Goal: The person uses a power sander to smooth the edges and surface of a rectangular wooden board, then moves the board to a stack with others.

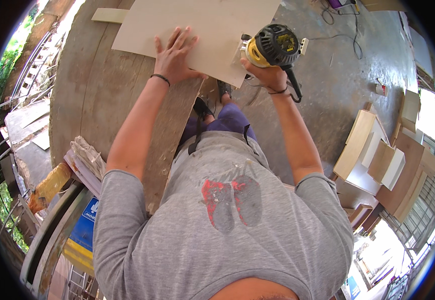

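Note:
A large pale board [207, 27] lies on the wooden workbench [85, 85], its right part overhanging the bench edge. My left hand [175, 57] rests flat on the board near its front edge, fingers spread and thumb at the edge. At the board's right edge stands a yellow and black trim router [272, 46], upright, its base against the board. My right hand [266, 74] is wrapped round the router's lower body. The black cord [293, 84] comes off the router's top and hangs beside my right wrist. The router's bit is hidden.
A narrow wood strip [109, 15] sticks out from under the board. Power cables [355, 42] trail over the concrete floor [322, 107] at the far right. Wooden cabinet boxes [370, 150] stand to the right. Rolled material and a yellow-brown block [50, 187] lie at the left.

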